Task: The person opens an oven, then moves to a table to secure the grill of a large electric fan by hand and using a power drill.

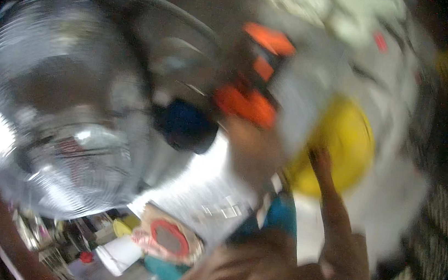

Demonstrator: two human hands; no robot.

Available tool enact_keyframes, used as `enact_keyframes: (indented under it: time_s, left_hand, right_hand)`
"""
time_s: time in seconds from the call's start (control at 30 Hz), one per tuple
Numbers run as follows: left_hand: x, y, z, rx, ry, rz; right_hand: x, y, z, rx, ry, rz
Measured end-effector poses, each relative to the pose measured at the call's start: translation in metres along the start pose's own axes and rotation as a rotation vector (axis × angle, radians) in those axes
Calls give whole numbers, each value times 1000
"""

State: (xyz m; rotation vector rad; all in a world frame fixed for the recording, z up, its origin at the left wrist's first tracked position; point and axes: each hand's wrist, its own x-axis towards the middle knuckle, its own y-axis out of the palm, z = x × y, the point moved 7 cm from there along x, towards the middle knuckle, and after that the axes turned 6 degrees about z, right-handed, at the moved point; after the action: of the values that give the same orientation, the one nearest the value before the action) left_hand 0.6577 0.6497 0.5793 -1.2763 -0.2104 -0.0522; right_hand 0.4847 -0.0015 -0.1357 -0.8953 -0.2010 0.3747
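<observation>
Fingers of the left hand (251, 150) blur beside a vivid orange-and-black object (250, 105); the right hand (320, 161) overlaps a round yellow object (349, 143); I cannot tell openness or hold.

In my head view, heavily blurred, the left hand (250, 148) is at an orange-and-black object (245, 105); I cannot confirm its grip. The right hand (321, 162) overlaps a yellow round object (350, 140). At left I observe a large shiny round surface (64, 88); below it, a white container (118, 254).
</observation>
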Motion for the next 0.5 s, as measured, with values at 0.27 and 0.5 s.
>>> enact_keyframes:
  time_s: [0.27,0.5]
  left_hand:
    - [-44,-79,-30,163,-164,-53]
    - [-40,-84,-20,10,-79,-83]
  right_hand:
    - [-27,5,-13,-173,156,378]
    - [-8,-2,12,-176,-99,155]
